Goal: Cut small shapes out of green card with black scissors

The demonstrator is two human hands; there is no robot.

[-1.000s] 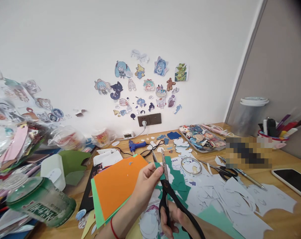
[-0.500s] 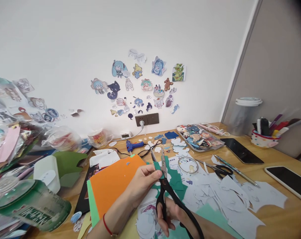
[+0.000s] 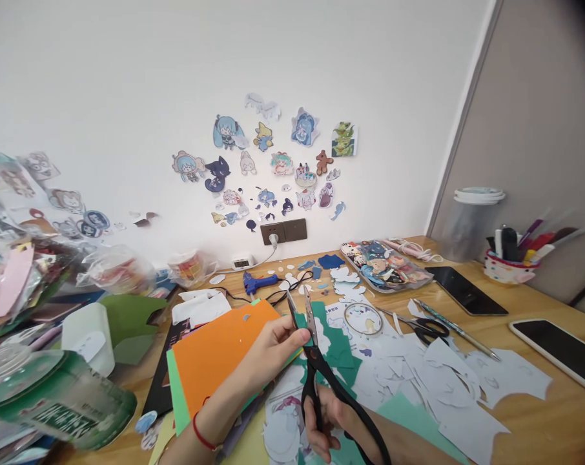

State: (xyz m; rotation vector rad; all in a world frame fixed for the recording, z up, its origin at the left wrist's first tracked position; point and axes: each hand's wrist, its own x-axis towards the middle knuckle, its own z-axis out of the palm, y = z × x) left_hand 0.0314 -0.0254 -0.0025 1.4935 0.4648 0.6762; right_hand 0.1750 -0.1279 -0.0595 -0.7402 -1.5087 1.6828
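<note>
Black-handled scissors (image 3: pixel 313 355) up front, gripped in the right hand (image 3: pixel 328 420), fingers around the handles, blades spread and pointing away from the body! Left hand (image 3: pixel 276 342) comes in beside them, thumb and fingers pinched together on a small green paper piece (image 3: pixel 299 320) right at the blades. Looks like a cutting step; the next move would call for a steady pinch, with fingertips clear of the closing edges. Below, white paper offcuts (image 3: pixel 418 368) crowd the wooden tabletop (image 3: pixel 529 426), an orange sheet (image 3: pixel 212 349) lies left, a green drink can (image 3: pixel 64 403) leans at far left. Further back: a second pair of scissors (image 3: pixel 431 330), a white-framed phone (image 3: pixel 561 349), a blue glue gun (image 3: pixel 258 281). And behind it all, a brown wall socket (image 3: pixel 292 230) beneath cartoon cut-outs (image 3: pixel 281 163) on the white wall (image 3: pixel 176 64).
</note>
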